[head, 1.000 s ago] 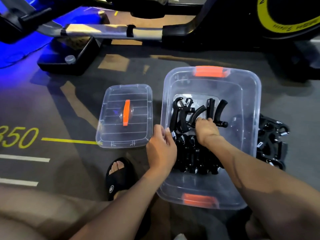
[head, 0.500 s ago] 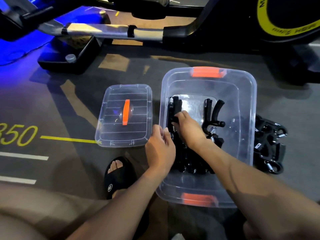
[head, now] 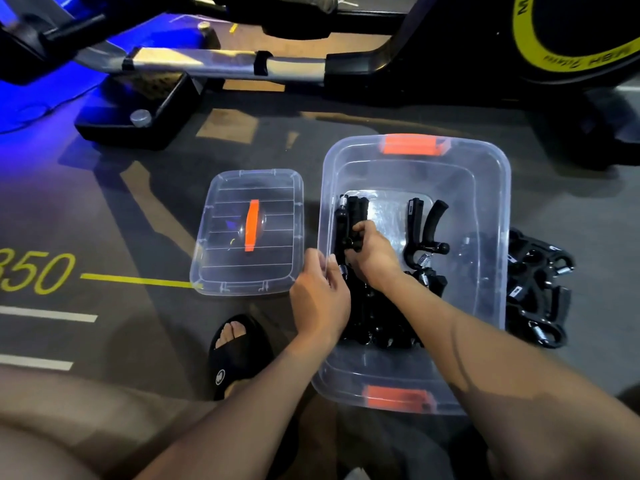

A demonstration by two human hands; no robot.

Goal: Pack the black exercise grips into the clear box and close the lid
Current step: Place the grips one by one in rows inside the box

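Person showing bare forearms, no sleeves reaching into view. Left hand [head: 320, 299] and right hand [head: 375, 252] wearing no gloves, no rings, no watch showing. Left foot wearing black open-toe slide sandal [head: 235, 355], small round white logo showing on its strap, toes showing at front. Bare knee filling lower left corner.

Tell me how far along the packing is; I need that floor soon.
A batch of black grips already lies in the clear box. The right hand is placing another against its left wall. Left: the pile outside, then the lid.
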